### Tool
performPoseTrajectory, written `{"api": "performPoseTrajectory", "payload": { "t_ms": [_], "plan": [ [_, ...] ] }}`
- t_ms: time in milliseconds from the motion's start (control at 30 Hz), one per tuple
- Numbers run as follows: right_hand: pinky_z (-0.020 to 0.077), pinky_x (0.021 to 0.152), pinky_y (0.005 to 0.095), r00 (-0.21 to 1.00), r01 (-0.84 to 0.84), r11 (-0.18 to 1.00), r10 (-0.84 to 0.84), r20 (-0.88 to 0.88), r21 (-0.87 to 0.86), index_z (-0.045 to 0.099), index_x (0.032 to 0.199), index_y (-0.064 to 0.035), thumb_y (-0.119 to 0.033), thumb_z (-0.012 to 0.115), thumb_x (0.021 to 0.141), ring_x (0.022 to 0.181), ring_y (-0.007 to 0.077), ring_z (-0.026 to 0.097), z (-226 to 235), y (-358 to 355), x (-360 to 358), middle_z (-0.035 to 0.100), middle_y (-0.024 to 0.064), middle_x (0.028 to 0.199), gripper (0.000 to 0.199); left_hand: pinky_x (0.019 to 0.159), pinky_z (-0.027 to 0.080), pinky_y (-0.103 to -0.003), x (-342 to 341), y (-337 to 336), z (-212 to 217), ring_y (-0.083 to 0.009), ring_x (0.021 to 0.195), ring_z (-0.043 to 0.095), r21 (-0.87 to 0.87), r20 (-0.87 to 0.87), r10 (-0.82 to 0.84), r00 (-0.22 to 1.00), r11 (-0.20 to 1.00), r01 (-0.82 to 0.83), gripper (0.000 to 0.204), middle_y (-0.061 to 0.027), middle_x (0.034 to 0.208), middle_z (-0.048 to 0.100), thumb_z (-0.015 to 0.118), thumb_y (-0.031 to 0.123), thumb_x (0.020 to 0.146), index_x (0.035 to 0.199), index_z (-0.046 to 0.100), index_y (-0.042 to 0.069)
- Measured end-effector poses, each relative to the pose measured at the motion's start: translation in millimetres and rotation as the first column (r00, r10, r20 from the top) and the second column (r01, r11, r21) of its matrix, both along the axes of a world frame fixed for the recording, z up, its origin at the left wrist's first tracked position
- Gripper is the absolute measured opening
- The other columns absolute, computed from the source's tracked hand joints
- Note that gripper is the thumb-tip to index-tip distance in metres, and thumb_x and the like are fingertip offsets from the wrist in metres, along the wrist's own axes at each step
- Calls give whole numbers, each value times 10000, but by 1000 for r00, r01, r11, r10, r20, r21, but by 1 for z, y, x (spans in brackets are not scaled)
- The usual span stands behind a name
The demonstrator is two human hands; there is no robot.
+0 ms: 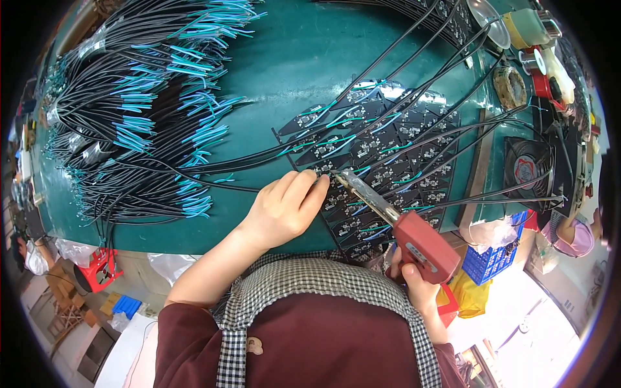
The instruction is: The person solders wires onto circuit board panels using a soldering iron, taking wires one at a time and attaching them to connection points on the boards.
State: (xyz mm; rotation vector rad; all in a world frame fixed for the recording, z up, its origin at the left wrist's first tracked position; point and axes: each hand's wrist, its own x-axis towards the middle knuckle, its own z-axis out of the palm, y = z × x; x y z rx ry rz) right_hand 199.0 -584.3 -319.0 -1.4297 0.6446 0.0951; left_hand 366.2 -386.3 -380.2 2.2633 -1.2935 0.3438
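Observation:
My left hand [289, 205] pinches the end of a black cable [238, 187] against the left side of a panel of black circuit boards [414, 132]. That cable runs left from my fingers. My right hand [419, 292] grips a red soldering gun [427, 247] by its handle. Its long metal nose points up and left, the tip close to my left fingertips and the boards. Several cables with green and blue wire ends lie over the panel. My fingertips hide the exact contact at the wire end.
Thick bundles of black cables [103, 123] with bare-ended blue wires cover the table's left. On the right stand a cooling fan [529, 167], a wooden strip [480, 171], a tape roll [510, 88], a wire spool [532, 63] and a metal dish [488, 24]. A blue crate [495, 255] sits below the edge.

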Motion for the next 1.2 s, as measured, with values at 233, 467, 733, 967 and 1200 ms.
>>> {"api": "performPoseTrajectory", "payload": {
  "t_ms": [233, 467, 733, 967, 1200],
  "plan": [
    [417, 558, 248, 994, -108, 985, 107, -17, -134, 526, 1071, 57, -375, 672, 808, 614, 132, 532, -3, -3, -2, 604, 114, 853, 526, 519, 479, -267, -2, -2, 4, -186, 661, 557, 14, -64, 28, 998, 1000, -27, 326, -85, 851, 534, 622, 19, 620, 943, 626, -20],
    [430, 554, 250, 997, -71, 997, 72, 23, -40, 480, 1191, 63, -400, 649, 819, 614, 133, 537, 7, 0, 3, 602, 186, 1066, 618, 492, 464, -227, 1, -2, 7, -141, 656, 539, 52, -22, 0, 1000, 999, 1, 260, -71, 842, 520, 614, 33, 653, 903, 600, -37],
    [453, 629, 239, 992, -64, 988, 48, 114, 140, 407, 1289, 16, -179, 644, 842, 687, 102, 526, 2, -4, 8, 576, 142, 1129, 543, 537, 461, -276, 5, -5, 11, -182, 689, 546, -20, -160, 48, 986, 998, -52, 210, -52, 826, 534, 638, 24, 659, 866, 623, -4],
    [450, 619, 237, 989, -56, 983, 31, 143, 177, 424, 1265, 23, -147, 625, 843, 676, 97, 509, -1, -4, 15, 581, 138, 1096, 498, 596, 467, -294, 6, -9, 11, -212, 679, 581, -157, -522, 191, 831, 936, -314, 145, -71, 753, 591, 671, -32, 692, 827, 658, 18],
    [428, 578, 240, 997, -34, 992, 25, 76, 121, 465, 1195, 36, -252, 649, 827, 651, 109, 511, -4, -1, 15, 581, 102, 933, 503, 594, 474, -303, 7, -9, 12, -218, 689, 579, -102, -426, 178, 887, 965, -242, 175, -61, 783, 581, 671, -20, 689, 855, 650, 32]
  ]
}}
